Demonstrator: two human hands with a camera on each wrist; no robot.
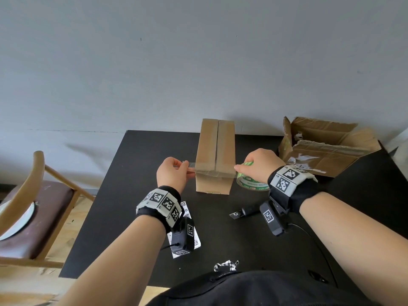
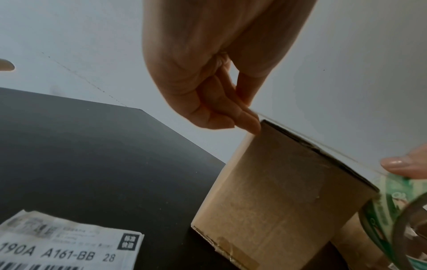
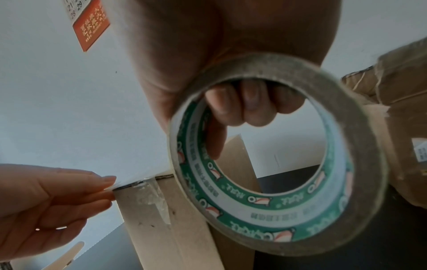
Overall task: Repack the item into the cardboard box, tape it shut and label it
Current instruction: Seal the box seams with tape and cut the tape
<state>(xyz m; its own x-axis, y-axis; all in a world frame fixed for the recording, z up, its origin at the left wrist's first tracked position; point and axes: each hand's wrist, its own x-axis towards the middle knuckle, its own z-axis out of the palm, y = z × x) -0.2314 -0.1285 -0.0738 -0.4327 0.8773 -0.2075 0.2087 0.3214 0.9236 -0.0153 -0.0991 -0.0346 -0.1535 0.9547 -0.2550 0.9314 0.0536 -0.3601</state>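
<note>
A narrow closed cardboard box (image 1: 215,155) (image 2: 284,191) (image 3: 166,219) stands on the black table (image 1: 136,186), its top flaps meeting in a lengthwise seam. A strip of clear tape (image 1: 213,171) stretches across its near top edge. My left hand (image 1: 174,173) (image 2: 219,102) (image 3: 53,197) pinches the tape's free end at the box's left side. My right hand (image 1: 258,166) (image 3: 231,102) grips the tape roll (image 1: 250,182) (image 3: 277,164) (image 2: 392,206), green printed inside, at the box's right side, fingers curled through its core.
A torn open cardboard box (image 1: 324,146) sits at the table's back right. A white shipping label (image 1: 184,235) (image 2: 67,243) lies under my left wrist. A dark cutter (image 1: 244,212) lies near my right wrist. A wooden chair (image 1: 37,206) stands left.
</note>
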